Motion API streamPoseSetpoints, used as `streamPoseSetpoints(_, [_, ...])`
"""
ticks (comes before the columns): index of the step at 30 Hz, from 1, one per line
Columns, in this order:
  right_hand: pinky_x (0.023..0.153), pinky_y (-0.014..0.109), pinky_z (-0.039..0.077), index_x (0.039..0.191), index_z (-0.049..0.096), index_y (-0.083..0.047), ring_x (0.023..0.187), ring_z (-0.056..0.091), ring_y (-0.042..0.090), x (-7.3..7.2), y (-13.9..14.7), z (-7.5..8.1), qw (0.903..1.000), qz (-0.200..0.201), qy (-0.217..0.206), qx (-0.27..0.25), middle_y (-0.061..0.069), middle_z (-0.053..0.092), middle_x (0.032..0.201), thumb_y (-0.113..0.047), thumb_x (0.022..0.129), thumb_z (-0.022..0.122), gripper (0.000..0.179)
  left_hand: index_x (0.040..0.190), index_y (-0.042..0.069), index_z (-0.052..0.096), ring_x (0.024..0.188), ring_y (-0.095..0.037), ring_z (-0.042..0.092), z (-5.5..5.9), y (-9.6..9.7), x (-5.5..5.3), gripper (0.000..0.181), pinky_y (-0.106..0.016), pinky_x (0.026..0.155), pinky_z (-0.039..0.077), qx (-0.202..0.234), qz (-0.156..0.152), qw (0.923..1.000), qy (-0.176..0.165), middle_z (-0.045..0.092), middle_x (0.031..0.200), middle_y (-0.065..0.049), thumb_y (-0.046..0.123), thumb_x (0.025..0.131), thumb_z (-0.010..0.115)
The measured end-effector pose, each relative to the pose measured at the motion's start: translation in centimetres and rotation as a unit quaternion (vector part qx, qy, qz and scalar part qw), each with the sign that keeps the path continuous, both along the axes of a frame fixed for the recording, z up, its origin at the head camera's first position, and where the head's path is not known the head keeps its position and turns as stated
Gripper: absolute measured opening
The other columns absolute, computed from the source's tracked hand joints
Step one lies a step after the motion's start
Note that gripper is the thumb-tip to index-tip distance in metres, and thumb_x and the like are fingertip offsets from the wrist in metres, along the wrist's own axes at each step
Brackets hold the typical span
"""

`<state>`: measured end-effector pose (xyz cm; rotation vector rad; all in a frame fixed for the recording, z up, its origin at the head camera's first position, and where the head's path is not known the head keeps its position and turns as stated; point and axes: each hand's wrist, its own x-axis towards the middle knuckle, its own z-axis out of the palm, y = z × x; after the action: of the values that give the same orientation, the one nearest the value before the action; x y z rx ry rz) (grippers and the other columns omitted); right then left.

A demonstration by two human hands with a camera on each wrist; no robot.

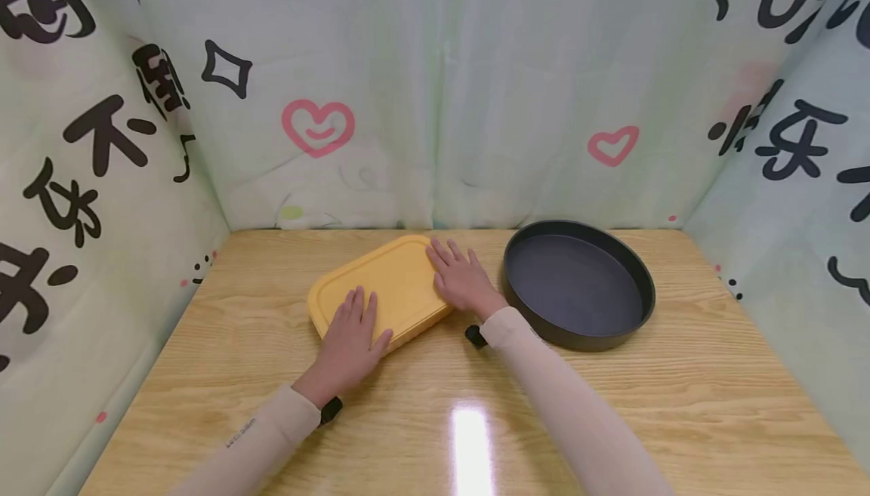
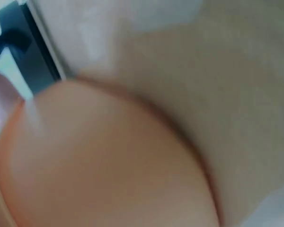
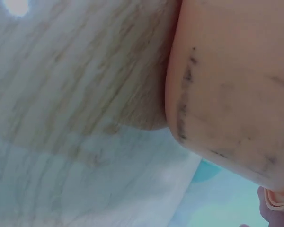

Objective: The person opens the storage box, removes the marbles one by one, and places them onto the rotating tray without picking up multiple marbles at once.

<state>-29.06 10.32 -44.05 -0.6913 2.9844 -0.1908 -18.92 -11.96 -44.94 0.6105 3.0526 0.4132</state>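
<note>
A yellow rectangular box (image 1: 394,273) with a rimmed lid lies at a slant on the table, left of centre. My left hand (image 1: 348,349) rests on its near left part, fingers spread and straight, thumb at the near edge. At the right end of the lid, my right hand (image 1: 464,281) lies with its fingers extended over the corner. The left wrist view is filled by a blurred side of the box (image 2: 109,161). In the right wrist view, dark scuffs mark the box side (image 3: 227,109), and fingers (image 3: 274,210) show at the lid's rim.
A round dark grey pan (image 1: 578,277) stands right of the box, close beside my right hand. The wooden table (image 1: 394,435) ends at the back against a printed curtain (image 1: 442,103). More printed cloth (image 1: 102,201) hangs at both sides.
</note>
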Motion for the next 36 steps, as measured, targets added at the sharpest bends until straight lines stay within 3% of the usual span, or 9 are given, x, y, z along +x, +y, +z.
streamPoseSetpoints(3, [0.117, 0.054, 0.014, 0.151, 0.017, -0.01, 0.147, 0.012, 0.029, 0.2, -0.1, -0.2, 0.9998, 0.0, 0.009, -0.019, 0.008, 0.015, 0.159, -0.032, 0.102, 0.026, 0.054, 0.148, 0.0, 0.023, 0.143, -0.043, 0.012, 0.7, -1.5, -1.6, 0.067, -0.054, 0.116, 0.015, 0.001, -0.047, 0.9989, 0.006, 0.014, 0.153, -0.03, 0.041, 0.099, 0.04])
streamPoseSetpoints(6, [0.116, 0.053, 0.017, 0.15, 0.02, -0.004, 0.146, 0.015, 0.028, 0.9, -0.8, -0.1, 0.9985, -0.009, 0.034, -0.043, 0.013, 0.018, 0.157, -0.035, 0.102, 0.031, 0.059, 0.148, 0.004, 0.026, 0.143, -0.042, 0.016, 1.5, -3.2, -4.1, 0.064, -0.052, 0.117, 0.015, 0.001, -0.083, 0.9963, 0.021, 0.018, 0.153, -0.027, 0.037, 0.098, 0.044])
streamPoseSetpoints(10, [0.116, 0.051, 0.021, 0.147, 0.024, 0.001, 0.145, 0.019, 0.029, 3.2, -2.9, 0.2, 0.9963, -0.024, 0.069, -0.045, 0.017, 0.02, 0.156, -0.037, 0.1, 0.037, 0.062, 0.147, 0.003, 0.029, 0.141, -0.04, 0.024, 2.2, -5.0, -7.4, 0.06, -0.053, 0.115, 0.019, -0.025, -0.102, 0.9935, 0.043, 0.025, 0.152, -0.025, 0.03, 0.097, 0.048])
streamPoseSetpoints(15, [0.116, 0.048, 0.021, 0.148, 0.022, 0.002, 0.146, 0.016, 0.028, 6.5, -5.3, 0.2, 0.9984, -0.01, 0.055, -0.009, 0.017, 0.018, 0.156, -0.041, 0.1, 0.034, 0.065, 0.145, 0.004, 0.034, 0.128, -0.036, 0.046, 2.2, -6.1, -9.5, 0.054, -0.053, 0.11, 0.03, -0.073, -0.112, 0.99, 0.045, 0.047, 0.139, -0.021, 0.024, 0.097, 0.049])
streamPoseSetpoints(20, [0.117, 0.047, 0.019, 0.148, 0.023, 0.0, 0.146, 0.016, 0.026, 7.7, -5.9, -0.2, 0.9989, -0.004, 0.043, -0.015, 0.014, 0.02, 0.156, -0.034, 0.101, 0.03, 0.059, 0.144, 0.007, 0.038, 0.105, -0.035, 0.062, 1.9, -6.2, -9.9, 0.046, -0.047, 0.094, 0.048, -0.079, -0.106, 0.99, 0.049, 0.062, 0.12, -0.02, 0.017, 0.099, 0.044])
streamPoseSetpoints(26, [0.118, 0.049, 0.014, 0.149, 0.022, -0.001, 0.147, 0.014, 0.027, 7.3, -4.6, -0.6, 0.9988, 0.013, 0.034, -0.034, 0.013, 0.02, 0.157, -0.028, 0.099, 0.029, 0.057, 0.143, 0.005, 0.04, 0.095, -0.033, 0.065, 1.2, -6.2, -8.8, 0.044, -0.044, 0.084, 0.053, -0.074, -0.119, 0.9863, 0.087, 0.063, 0.113, -0.019, 0.012, 0.099, 0.044])
streamPoseSetpoints(32, [0.119, 0.047, 0.012, 0.15, 0.02, -0.005, 0.147, 0.013, 0.025, 6.7, -2.6, -0.4, 0.9975, 0.062, 0.016, -0.028, 0.009, 0.017, 0.158, -0.026, 0.097, 0.027, 0.057, 0.141, 0.0, 0.04, 0.093, -0.031, 0.064, 0.6, -6.0, -7.0, 0.048, -0.043, 0.082, 0.053, -0.056, -0.111, 0.9876, 0.095, 0.062, 0.114, -0.019, 0.012, 0.096, 0.049])
streamPoseSetpoints(36, [0.119, 0.046, 0.01, 0.151, 0.018, -0.008, 0.147, 0.013, 0.023, 6.1, -1.3, -0.3, 0.9951, 0.094, 0.0, -0.03, 0.006, 0.016, 0.158, -0.026, 0.097, 0.026, 0.057, 0.139, -0.002, 0.042, 0.103, -0.034, 0.062, 0.3, -5.7, -6.2, 0.048, -0.045, 0.088, 0.051, -0.041, -0.115, 0.9866, 0.108, 0.06, 0.121, -0.021, 0.013, 0.095, 0.049])
